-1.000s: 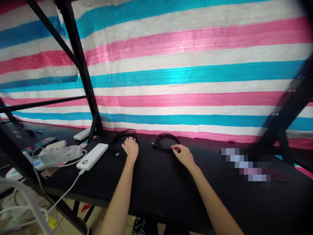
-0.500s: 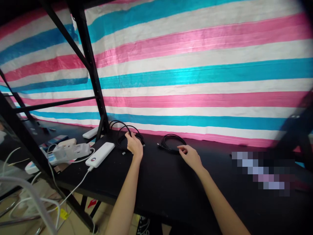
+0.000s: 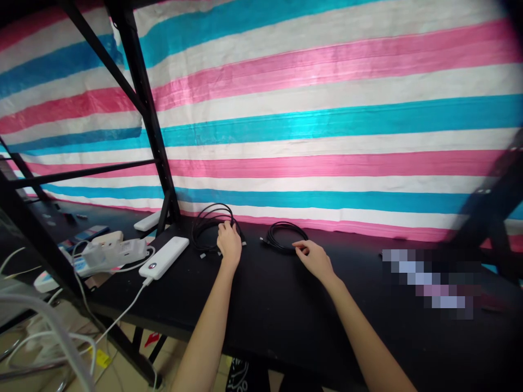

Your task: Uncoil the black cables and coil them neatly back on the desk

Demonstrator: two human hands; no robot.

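My left hand (image 3: 229, 243) has its fingers closed on a coiled black cable (image 3: 197, 228), with part of the loops raised off the black tabletop (image 3: 269, 305). Small plug ends of this cable lie near the hand. To the right, a second coiled black cable (image 3: 281, 224) rests flat on the table, one connector pointing left. At its right edge is my right hand (image 3: 312, 257), thumb and fingers curled close together. Whether those fingertips pinch the cable is too small to make out.
A white power bank (image 3: 165, 257) with a white cord lies at the left. Beyond the black metal post (image 3: 153, 125) are a power strip with chargers (image 3: 110, 253) and a white box (image 3: 147, 220). A striped sheet (image 3: 327, 125) hangs behind. A pixelated patch (image 3: 425, 279) covers something at the right.
My left hand has turned and shifted slightly right, and the loops of the left cable now stand in a different shape. My right hand stays by the second coil.
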